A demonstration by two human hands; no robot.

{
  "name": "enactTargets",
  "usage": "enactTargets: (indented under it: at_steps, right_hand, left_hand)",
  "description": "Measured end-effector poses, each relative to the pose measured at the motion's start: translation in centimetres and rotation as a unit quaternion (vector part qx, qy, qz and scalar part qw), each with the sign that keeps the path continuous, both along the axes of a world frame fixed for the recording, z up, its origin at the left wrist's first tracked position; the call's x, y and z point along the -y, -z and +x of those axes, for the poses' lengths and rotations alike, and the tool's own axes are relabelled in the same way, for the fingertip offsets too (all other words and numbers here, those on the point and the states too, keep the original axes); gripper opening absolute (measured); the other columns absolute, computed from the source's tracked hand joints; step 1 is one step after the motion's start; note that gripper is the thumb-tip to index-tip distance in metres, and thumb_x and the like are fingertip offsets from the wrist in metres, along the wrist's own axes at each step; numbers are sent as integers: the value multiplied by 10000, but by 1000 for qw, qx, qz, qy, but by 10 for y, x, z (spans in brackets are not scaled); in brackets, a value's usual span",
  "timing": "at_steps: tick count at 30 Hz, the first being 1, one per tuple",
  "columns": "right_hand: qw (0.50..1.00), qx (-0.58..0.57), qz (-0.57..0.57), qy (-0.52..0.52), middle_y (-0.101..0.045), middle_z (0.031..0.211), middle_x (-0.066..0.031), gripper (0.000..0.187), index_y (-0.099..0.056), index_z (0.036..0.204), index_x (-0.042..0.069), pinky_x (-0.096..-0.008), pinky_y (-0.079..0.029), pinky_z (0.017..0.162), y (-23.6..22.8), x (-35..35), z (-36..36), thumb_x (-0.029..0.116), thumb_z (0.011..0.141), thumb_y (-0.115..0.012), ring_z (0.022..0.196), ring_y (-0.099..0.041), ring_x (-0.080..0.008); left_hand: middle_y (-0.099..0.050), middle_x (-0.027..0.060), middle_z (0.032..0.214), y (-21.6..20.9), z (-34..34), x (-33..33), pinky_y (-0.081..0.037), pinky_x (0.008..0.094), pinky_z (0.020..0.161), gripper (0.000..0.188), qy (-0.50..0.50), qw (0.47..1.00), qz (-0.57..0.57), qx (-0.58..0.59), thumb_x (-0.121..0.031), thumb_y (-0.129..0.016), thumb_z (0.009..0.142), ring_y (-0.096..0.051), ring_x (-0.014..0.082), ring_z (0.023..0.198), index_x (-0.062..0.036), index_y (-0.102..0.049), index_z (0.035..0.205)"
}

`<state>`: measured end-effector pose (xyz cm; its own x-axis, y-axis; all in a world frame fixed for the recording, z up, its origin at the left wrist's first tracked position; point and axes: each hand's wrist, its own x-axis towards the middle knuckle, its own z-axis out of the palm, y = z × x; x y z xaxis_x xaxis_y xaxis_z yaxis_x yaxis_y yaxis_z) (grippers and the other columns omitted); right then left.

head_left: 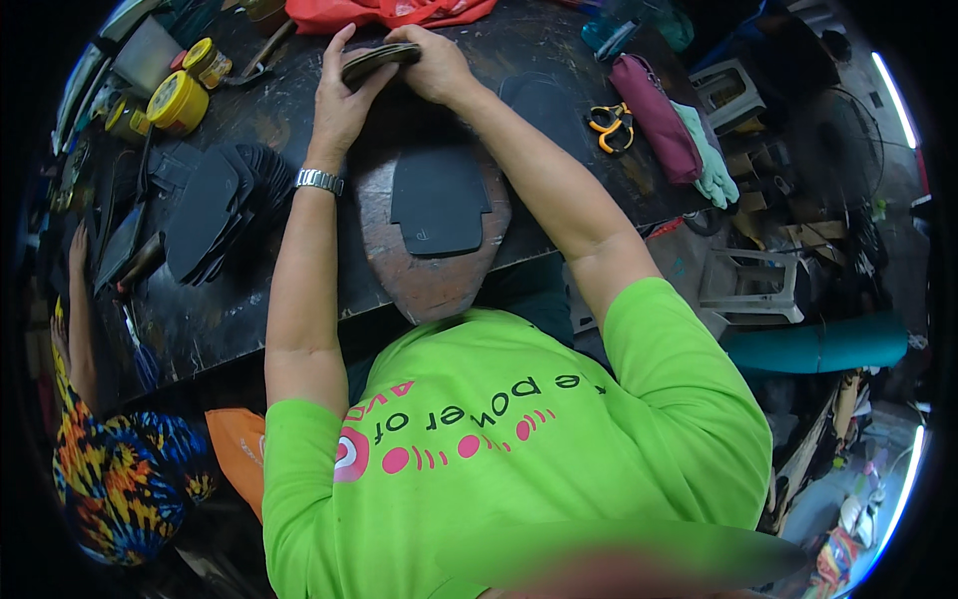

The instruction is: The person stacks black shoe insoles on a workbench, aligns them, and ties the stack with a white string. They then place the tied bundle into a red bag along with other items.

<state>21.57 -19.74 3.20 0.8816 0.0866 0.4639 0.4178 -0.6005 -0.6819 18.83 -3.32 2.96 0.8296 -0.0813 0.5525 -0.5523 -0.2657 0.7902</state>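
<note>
At the far edge of the dark bench (299,299), both hands meet on 1 thin dark sole piece (379,60). Left hand (339,95) wraps its near end, fingers curled under, thumb on top. Right hand (434,65) is clamped on the far end, fingers folded over it. Piece is raised just off the bench top, roughly level.

Packages: 1 yellow round tin (178,103) with dark lid centre at upper left; 1 small jar (207,60) with yellow cap just behind it; another yellow-lidded tin (125,118) just left of the first. Labels too small to tell. Red bag (384,12) at the far rim, touching neither hand.

Between the forearms: brown oval block (429,280) overhanging the near bench edge, with 1 dark cut sheet (439,200) lying flat on it. Left of the left arm, a fanned stack of dark soles (215,215). Right of the right arm: orange-handled scissors (609,125), maroon pouch (656,115), pale green glove (711,160) near the right edge.

Open room: bare bench between block and scissors. Another person's arm (80,319) rests at the left edge, well apart.
</note>
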Motion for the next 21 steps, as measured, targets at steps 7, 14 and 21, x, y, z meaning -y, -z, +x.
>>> enactTargets:
  at_steps: [7, 14, 21]
  right_hand:
    - [994, -5, -92, 58, -691, 1145, -102, 495, -633, 1234, 141, -431, -497, 949, -13, 20, -14, 189, 750, -725, 1040, -617, -329]
    - [996, -3, 65, 66, -717, 927, -58, 327, -701, 1124, 56, -269, -533, 784, -24, 137, -42, 164, 828, -789, 863, -666, -116]
    - [946, 138, 129, 265, -633, 934, -84, 720, -584, 1242, -12, -290, -523, 727, -60, 269, -7, 291, 679, -916, 804, -596, -149]
  left_hand:
    - [-732, 76, 1094, 22, 9, -16, -507, 282, 902, 348, -27, 991, -125, -40, -183, -780, 884, -664, 149, 1000, -6, -683, 1166]
    - [-692, 104, 1176, 42, 17, -37, -510, 307, 897, 388, -120, 936, -310, -116, -224, -753, 917, -652, 167, 1013, 58, -650, 1162]
    - [-589, 250, 1311, 64, 29, -43, -430, 402, 1037, 780, -250, 959, -103, -79, -219, -808, 818, -576, 341, 1218, 64, -401, 1420]
